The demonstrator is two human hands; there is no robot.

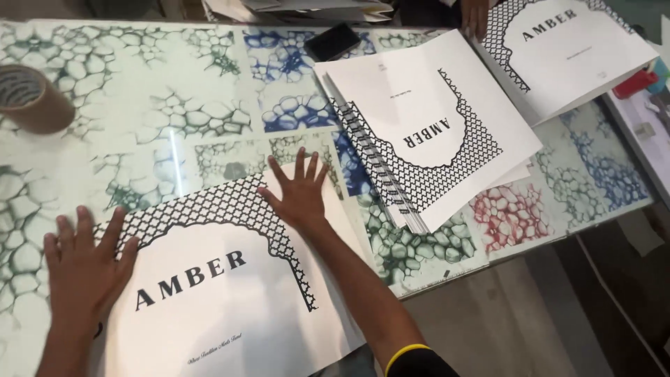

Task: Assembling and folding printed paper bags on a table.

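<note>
Both flat: left hand (82, 269), right hand (299, 190) press white cover sheet (223, 300).

I think I am looking into a print shop or a small workshop where books get put together. The big table (139, 105) has a shiny glass top with cell-like patterns under it in green, blue and red. White printed covers (230, 300) with black lattice borders lie on it, next to a stack of spiral-bound books (426, 132). A roll of brown tape (31, 98) sits at the table's far left edge.
</note>
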